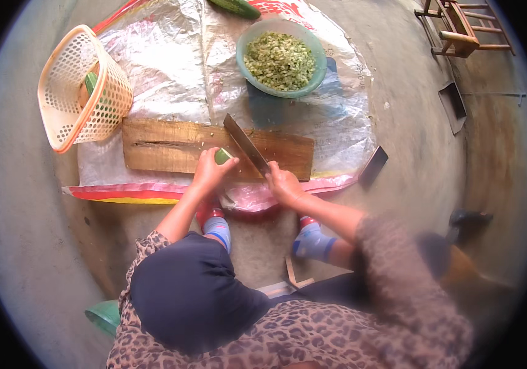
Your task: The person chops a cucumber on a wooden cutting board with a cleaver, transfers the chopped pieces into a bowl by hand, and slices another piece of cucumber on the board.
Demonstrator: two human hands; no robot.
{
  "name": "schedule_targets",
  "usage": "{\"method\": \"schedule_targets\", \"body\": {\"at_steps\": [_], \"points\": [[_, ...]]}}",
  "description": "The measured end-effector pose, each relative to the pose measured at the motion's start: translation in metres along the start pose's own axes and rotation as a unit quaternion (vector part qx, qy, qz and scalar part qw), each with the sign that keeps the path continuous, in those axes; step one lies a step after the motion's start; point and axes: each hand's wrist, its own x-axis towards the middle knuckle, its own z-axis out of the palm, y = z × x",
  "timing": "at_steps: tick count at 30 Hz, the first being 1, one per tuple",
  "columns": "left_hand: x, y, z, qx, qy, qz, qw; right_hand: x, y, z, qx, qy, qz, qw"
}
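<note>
My left hand [211, 169] grips a short piece of green-skinned cucumber or similar vegetable [222, 156] over the wooden board [171, 152]. In my right hand [284, 184] is the handle of a cleaver [247, 145], whose dark blade points up and to the left across the board, just right of the vegetable piece. A few small bits lie on the wood. Beyond the board, a pale green plastic bowl [321, 74] holds a heap of chopped green and white vegetable [280, 62]. At the top edge lies a whole dark green cucumber or similar vegetable [238, 7].
A woven plastic sack sheet [171, 64] lies under the board and bowl. On the left, a perforated plastic basket [118, 85] leans, with green vegetable inside. A dark flat object [374, 165] is at the sheet's right edge. A wooden chair [464, 37] and metal dustpan [452, 107] are farther right.
</note>
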Motion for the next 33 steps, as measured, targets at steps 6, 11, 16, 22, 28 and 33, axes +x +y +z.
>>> {"method": "schedule_targets", "body": {"at_steps": [6,11,16,22,28,33], "points": [[0.013,-0.012,0.007,-0.040,0.035,0.029,0.998,0.001,-0.013,0.017,-0.042,-0.023,0.043,0.998],[0.015,-0.008,0.012,-0.040,-0.012,0.052,0.998,0.012,-0.010,0.020,-0.046,-0.019,0.064,0.997],[0.016,-0.009,0.012,-0.018,0.007,0.062,0.998,0.012,-0.013,0.026,-0.017,-0.020,0.052,0.998],[0.009,0.017,-0.007,-0.174,-0.147,-0.112,0.967,0.005,-0.024,0.019,-0.003,-0.009,0.034,0.999],[0.012,-0.011,0.021,-0.111,-0.045,-0.019,0.993,-0.001,-0.024,0.013,-0.005,-0.009,0.028,1.000],[0.020,-0.015,0.018,-0.075,-0.100,-0.054,0.991,-0.004,-0.036,-0.003,0.018,0.025,0.030,0.999]]}}
